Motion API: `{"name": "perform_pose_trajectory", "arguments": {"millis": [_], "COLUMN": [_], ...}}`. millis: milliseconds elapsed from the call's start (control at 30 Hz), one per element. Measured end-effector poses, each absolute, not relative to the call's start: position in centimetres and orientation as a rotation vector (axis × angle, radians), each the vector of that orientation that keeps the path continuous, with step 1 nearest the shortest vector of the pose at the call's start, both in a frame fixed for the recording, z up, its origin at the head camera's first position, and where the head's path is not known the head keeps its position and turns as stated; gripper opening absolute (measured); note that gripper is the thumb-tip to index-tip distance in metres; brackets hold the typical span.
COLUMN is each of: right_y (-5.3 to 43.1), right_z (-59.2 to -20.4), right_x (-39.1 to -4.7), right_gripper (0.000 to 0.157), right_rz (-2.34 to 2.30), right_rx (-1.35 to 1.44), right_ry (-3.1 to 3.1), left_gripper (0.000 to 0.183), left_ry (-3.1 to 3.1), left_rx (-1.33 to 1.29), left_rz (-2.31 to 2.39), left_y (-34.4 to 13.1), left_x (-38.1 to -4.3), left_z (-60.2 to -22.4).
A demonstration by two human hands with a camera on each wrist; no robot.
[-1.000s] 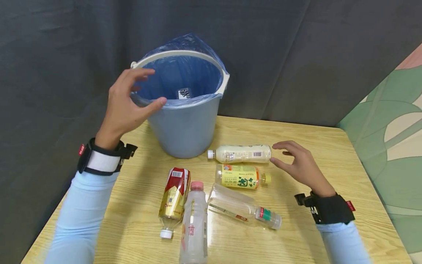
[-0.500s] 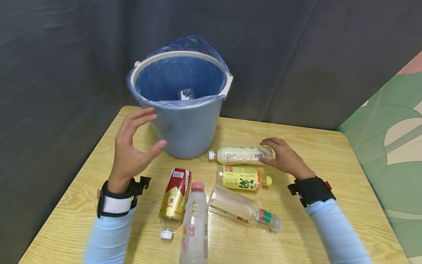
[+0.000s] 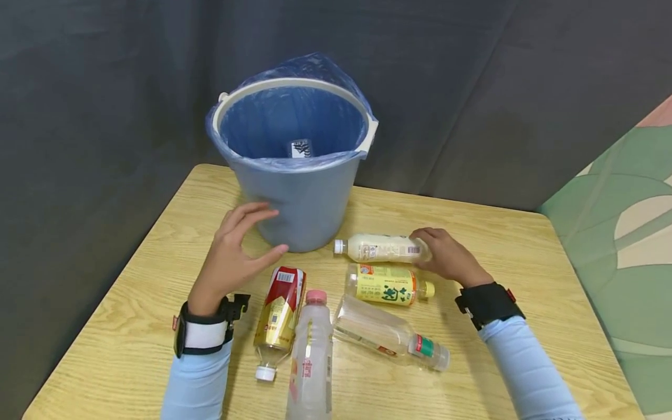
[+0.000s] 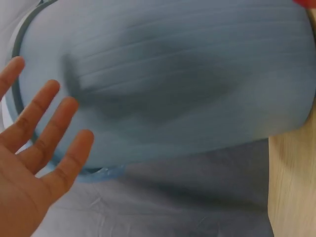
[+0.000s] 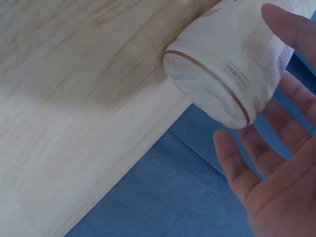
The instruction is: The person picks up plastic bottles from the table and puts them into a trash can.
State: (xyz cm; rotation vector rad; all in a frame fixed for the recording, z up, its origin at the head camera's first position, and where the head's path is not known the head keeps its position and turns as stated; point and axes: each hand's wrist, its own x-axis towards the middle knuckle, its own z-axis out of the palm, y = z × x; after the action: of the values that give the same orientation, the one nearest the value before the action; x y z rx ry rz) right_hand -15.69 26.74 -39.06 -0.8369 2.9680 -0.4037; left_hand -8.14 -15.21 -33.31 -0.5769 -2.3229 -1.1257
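A cream-labelled plastic bottle [image 3: 380,249] with a white cap lies on its side, cap pointing left. My right hand [image 3: 447,256] grips its base end; in the right wrist view the thumb lies on one side and fingers on the other of the cream bottle [image 5: 222,64], with the little finger held away. My left hand [image 3: 231,262] hovers in front of the bucket [image 3: 299,198], fingers spread and thumb apart, holding nothing. In the left wrist view the bucket's grey-blue wall [image 4: 187,79] fills most of the frame beyond the spread fingers.
The bucket has a blue bag liner and a labelled thing [image 3: 301,148] inside. Nearby lie a yellow-labelled bottle [image 3: 385,284], a clear bottle [image 3: 373,326], a red-and-gold bottle [image 3: 280,309] and a pink-capped bottle [image 3: 311,361]. A dark curtain [image 3: 446,87] hangs behind.
My left hand has come down from the bucket's rim to in front of its wall, moving right. My right hand has moved left onto the cream bottle's base and closed round it.
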Motion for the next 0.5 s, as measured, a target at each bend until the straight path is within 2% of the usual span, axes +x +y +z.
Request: {"name": "perform_pose_trajectory", "arguments": {"millis": [233, 500], "right_y": [26.8, 27.3], "right_z": [-39.6, -40.3], "right_x": [-16.0, -16.3], "right_gripper": [0.062, 0.062], "right_rz": [-0.473, -0.514], "right_rx": [-0.786, -0.813], "right_ry": [2.932, 2.957], "left_gripper": [0.057, 0.054], "left_ry": [-2.377, -2.400], "left_rx": [-0.591, -0.771], "left_rz": [-1.053, -1.026], "left_y": [-14.1, -11.6], "left_x": [-8.8, -8.6], "left_z": [-34.1, -34.2]}}
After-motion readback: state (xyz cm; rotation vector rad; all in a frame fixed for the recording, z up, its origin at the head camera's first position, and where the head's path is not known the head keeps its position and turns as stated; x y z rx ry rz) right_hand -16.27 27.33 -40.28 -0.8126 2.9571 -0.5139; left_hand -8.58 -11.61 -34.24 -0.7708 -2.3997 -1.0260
